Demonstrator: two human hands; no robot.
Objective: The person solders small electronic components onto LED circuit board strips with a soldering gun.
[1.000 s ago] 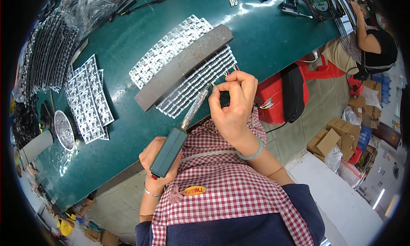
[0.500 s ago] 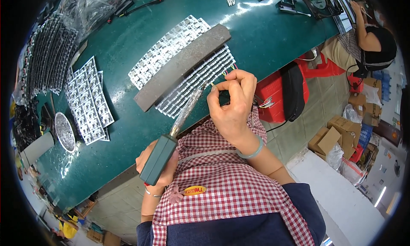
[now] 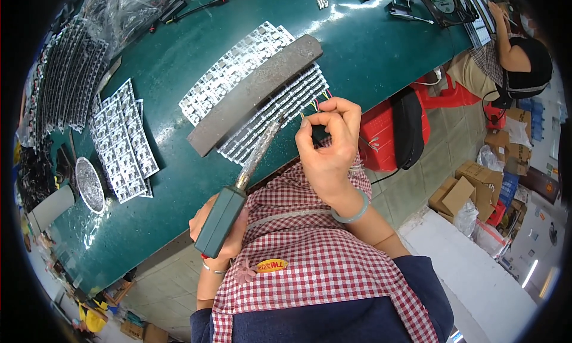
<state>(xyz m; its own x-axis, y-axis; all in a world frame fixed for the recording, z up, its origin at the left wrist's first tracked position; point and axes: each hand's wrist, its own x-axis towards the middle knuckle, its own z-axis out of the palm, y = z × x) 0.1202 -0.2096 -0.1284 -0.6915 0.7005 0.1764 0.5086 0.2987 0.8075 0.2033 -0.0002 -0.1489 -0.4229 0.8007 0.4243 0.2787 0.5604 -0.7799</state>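
Observation:
My left hand (image 3: 223, 230) is closed round the dark green handle of a soldering iron (image 3: 221, 219). Its metal shaft slants up to the right, with the tip over the lower edge of a panel of narrow circuit-board strips (image 3: 280, 108). A heavy grey metal bar (image 3: 256, 93) lies across these boards. My right hand (image 3: 330, 146) is closed in a pinch on a thin wire (image 3: 302, 115), whose short end points at the strips' edge, apart from the iron's tip. Beside the fingers, several coloured wires (image 3: 325, 95) stick out from the strips' right end.
More board panels (image 3: 124, 143) lie left on the green table (image 3: 179, 209), near a small round dish (image 3: 91, 185) of silvery material. Dark strips (image 3: 65, 75) pile at far left. A red stool (image 3: 379, 137) stands right of my hand. Another person (image 3: 518, 63) sits at the far right.
My right hand has moved slightly right, taking the wire end away from the iron's tip. The tip has shifted a little left; the boards and bar have stayed put.

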